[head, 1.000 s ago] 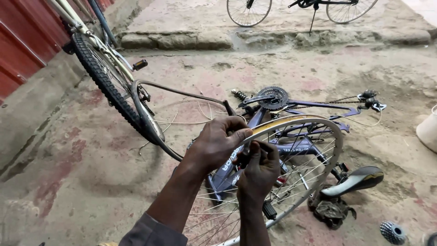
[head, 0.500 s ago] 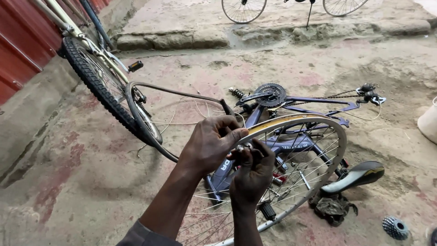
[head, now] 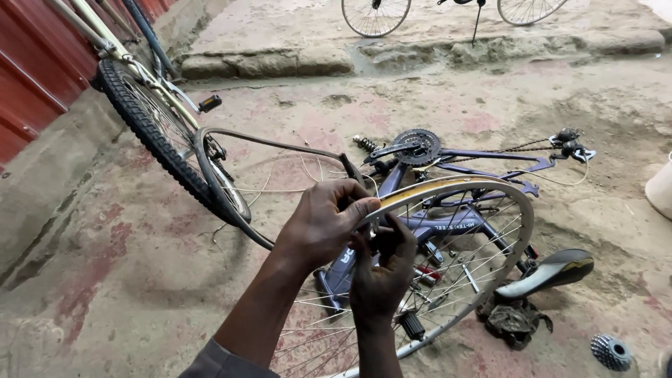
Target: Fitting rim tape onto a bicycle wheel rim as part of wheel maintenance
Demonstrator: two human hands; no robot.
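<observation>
My left hand point(head: 323, 225) grips the top edge of a bare spoked bicycle wheel rim point(head: 493, 194), which stands upright in front of me. Just below it, my right hand point(head: 381, 278) is closed around a small dark tool point(head: 383, 239), held against the inner side of the rim where a spoke ends. The tool is mostly hidden by my fingers. Behind the wheel, a purple bicycle frame point(head: 490, 157) lies on the ground with its chainring point(head: 418, 145) facing up.
A loose black tyre point(head: 218, 183) and another bicycle point(head: 140, 119) lean by the red wall on the left. A black saddle point(head: 554, 269), a rag point(head: 514, 322) and a sprocket cluster point(head: 610, 351) lie at right. A white bucket point(head: 661, 189) stands at the right edge. A stone kerb point(head: 280, 63) lies beyond.
Both hands stay on the same part of the rim. My right hand has shifted slightly under the rim. The view has dipped a little.
</observation>
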